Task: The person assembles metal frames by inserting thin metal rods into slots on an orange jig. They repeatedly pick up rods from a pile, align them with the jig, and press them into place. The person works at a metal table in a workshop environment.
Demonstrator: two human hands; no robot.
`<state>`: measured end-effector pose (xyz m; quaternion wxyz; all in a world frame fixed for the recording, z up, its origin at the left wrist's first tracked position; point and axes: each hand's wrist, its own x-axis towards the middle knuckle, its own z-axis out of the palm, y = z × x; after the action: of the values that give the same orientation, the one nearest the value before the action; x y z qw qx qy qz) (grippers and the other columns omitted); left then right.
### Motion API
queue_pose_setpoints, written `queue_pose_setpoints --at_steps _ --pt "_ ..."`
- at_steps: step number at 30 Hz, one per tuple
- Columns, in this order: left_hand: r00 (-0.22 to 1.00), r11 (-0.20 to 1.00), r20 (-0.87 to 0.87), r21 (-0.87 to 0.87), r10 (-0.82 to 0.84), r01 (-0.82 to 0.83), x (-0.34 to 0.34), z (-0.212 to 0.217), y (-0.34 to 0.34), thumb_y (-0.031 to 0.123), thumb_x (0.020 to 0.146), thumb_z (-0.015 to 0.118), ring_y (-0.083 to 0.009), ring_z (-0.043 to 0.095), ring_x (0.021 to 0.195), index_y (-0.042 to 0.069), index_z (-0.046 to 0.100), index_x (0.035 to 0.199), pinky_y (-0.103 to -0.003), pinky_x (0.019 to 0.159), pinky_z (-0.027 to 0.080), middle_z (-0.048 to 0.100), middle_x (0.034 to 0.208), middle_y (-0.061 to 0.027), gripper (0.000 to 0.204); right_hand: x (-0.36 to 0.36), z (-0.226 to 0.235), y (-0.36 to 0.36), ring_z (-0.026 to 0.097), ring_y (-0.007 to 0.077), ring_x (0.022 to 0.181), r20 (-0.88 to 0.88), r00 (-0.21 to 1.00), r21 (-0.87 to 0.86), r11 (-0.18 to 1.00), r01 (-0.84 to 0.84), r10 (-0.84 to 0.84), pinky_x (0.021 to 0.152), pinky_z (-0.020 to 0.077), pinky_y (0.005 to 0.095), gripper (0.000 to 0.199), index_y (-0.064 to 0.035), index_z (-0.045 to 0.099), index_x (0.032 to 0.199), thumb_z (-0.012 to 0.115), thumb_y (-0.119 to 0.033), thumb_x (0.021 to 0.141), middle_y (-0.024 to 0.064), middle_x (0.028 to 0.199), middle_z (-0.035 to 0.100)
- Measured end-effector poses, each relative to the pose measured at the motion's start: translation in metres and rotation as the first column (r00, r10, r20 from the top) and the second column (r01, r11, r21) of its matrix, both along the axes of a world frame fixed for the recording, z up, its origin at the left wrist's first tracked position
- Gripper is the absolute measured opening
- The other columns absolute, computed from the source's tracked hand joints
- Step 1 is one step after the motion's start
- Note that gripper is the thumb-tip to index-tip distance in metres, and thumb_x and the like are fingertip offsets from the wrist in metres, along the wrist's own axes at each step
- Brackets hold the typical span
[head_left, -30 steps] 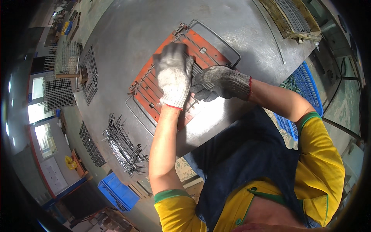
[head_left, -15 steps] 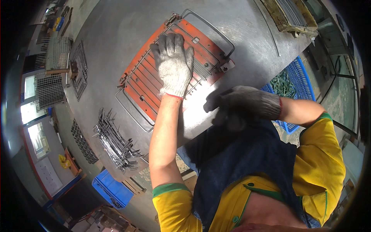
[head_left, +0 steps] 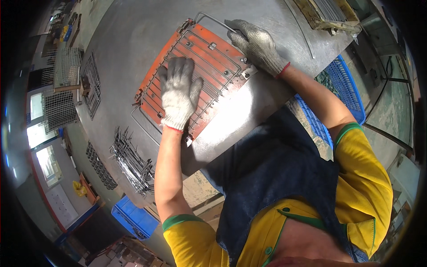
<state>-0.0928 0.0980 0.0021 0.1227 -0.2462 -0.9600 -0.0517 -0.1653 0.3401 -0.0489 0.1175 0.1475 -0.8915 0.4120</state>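
White knit with grey-coated palms and red cuffs covers both hands. The left hand lies palm down, fingers extended and slightly spread, thumb out to the right, resting on thin metal rods and gripping nothing. Its forearm comes nearly straight up from the lower edge. The right hand reaches in from the right, fingers partly bent, at the right end of a wire loop; whether it has closed on the wire cannot be told.

The rods lie across an orange plate, set at an angle on a grey metal table in front of the person. A pile of loose wire pieces lies at the table's left edge; a blue basket stands beyond the right edge.

A pale sheet on the left wall is too small to read.

Half a second earlier, the right hand was near the apron, clear of the plate; it is now at the loop. The left hand has shifted toward the plate's near left side.
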Motion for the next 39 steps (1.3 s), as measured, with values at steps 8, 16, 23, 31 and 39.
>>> queue_pose_setpoints --at_steps 8,16,23,31,39 --pt "0.997 0.973 -0.036 0.224 0.071 -0.062 -0.002 0.010 0.019 0.030 0.084 0.059 -0.0325 0.045 0.118 0.004 0.056 0.116 -0.053 0.104 0.029 0.052 0.115 -0.0131 0.041 0.005 0.001 -0.004 0.067 0.0247 0.093 -0.028 0.999 -0.013 0.999 -0.041 0.040 0.079 0.0548 0.0359 0.039 -0.0101 0.053 0.130 0.053 -0.027 0.095 0.0104 0.117 0.062" --pt "0.996 0.995 0.084 -0.097 0.016 -0.008 0.040 0.009 -0.036 0.034 0.085 0.061 -0.0353 0.043 0.126 0.006 0.054 0.126 -0.054 0.107 0.028 0.051 0.129 -0.0139 0.051 0.003 0.000 -0.002 0.064 0.0295 0.102 0.000 1.000 -0.039 0.999 0.006 -0.007 0.088 0.0505 0.0411 0.041 -0.0136 0.054 0.132 0.047 -0.032 0.096 0.0127 0.118 0.063" --pt "0.990 0.991 -0.057 -0.022 0.130 -0.131 0.047 0.031 -0.028 0.032 0.083 0.062 -0.0339 0.045 0.120 0.003 0.056 0.120 -0.051 0.104 0.030 0.051 0.122 -0.0164 0.047 0.000 0.000 0.002 0.062 0.0283 0.108 -0.004 0.999 0.070 0.997 -0.042 0.042 0.089 0.0510 0.0406 0.032 -0.0135 0.058 0.121 0.053 -0.026 0.092 0.0102 0.128 0.058" --pt "0.952 0.977 0.264 -0.183 0.158 -0.111 0.058 0.022 -0.056 0.041 0.095 0.048 -0.0361 0.030 0.141 0.008 0.042 0.142 -0.051 0.117 0.018 0.038 0.147 -0.0185 0.057 0.004 0.007 -0.001 0.062 0.0293 0.105 0.138 0.990 -0.084 0.996 -0.014 0.026 0.086 0.0520 0.0396 0.027 -0.0119 0.060 0.115 0.054 -0.022 0.091 0.0088 0.130 0.057" --pt "0.965 0.973 0.183 -0.172 0.187 -0.156 0.056 0.006 -0.047 0.049 0.095 0.045 -0.0365 0.030 0.141 0.005 0.040 0.142 -0.057 0.117 0.015 0.038 0.147 -0.0201 0.064 0.008 0.014 -0.004 0.067 0.0272 0.093 0.236 0.972 -0.185 0.981 0.060 -0.015 0.083 0.0512 0.0383 0.043 -0.0136 0.057 0.129 0.054 -0.034 0.091 0.0108 0.118 0.064"
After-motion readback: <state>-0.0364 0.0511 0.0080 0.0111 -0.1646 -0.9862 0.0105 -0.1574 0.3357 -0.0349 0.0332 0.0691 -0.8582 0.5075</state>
